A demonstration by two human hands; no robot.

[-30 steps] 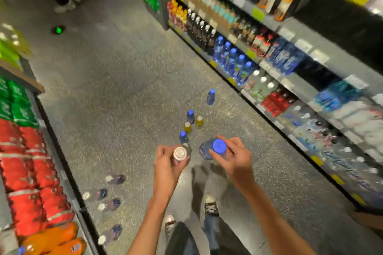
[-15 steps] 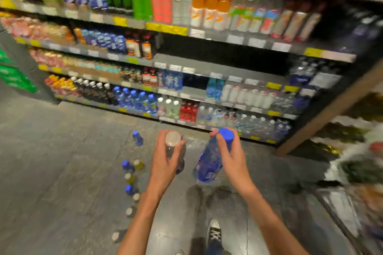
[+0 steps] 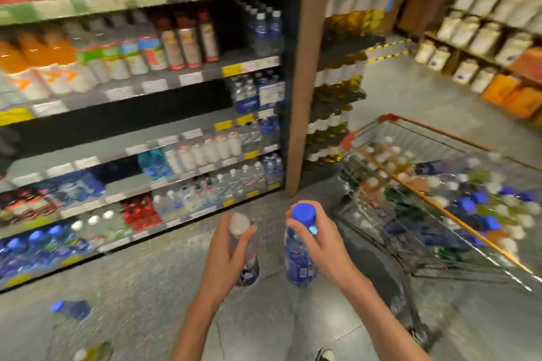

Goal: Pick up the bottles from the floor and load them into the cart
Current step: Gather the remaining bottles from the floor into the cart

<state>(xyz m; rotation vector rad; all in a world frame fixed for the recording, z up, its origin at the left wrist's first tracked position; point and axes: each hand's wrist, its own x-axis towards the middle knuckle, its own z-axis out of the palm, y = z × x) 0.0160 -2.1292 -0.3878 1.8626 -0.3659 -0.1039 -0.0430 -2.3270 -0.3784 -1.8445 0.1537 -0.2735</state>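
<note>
**Two bottles in hand beside the loaded cart**

Two bottles are held upright in front of the person, one in each hand, above the grey speckled floor [image 3: 146,287]. The left hand [image 3: 225,252] wraps its fingers and thumb around a clear bottle with a pale cap [image 3: 245,246], gripping it below the neck. The right hand [image 3: 319,240] has its fingers clamped on the neck and shoulder of a blue-capped water bottle [image 3: 299,255], whose blue label shows below the hand. Both bottles sit just to the left of the shopping cart [image 3: 390,123], close to each other but not touching.

The shopping cart is a wire basket with an orange rim, standing to the right of the held bottles. It is already heaped with bottles: blue caps, white caps, and some amber and green drinks, all blurred.

Left of the cart, along the far side of the floor, runs a drinks shelf [image 3: 176,79] with several tiers of water, orange drinks and dark bottles, carrying yellow and white price tags. A brown upright post [image 3: 305,82] ends that shelf nearest the cart, with yellowish oil bottles stacked behind it.

Well to the left of the cart, a blue-capped bottle on the floor [image 3: 70,308] lies on its side. Nearer the bottom edge, a yellowish bottle [image 3: 93,352] with a white cap also lies on the floor
</note>
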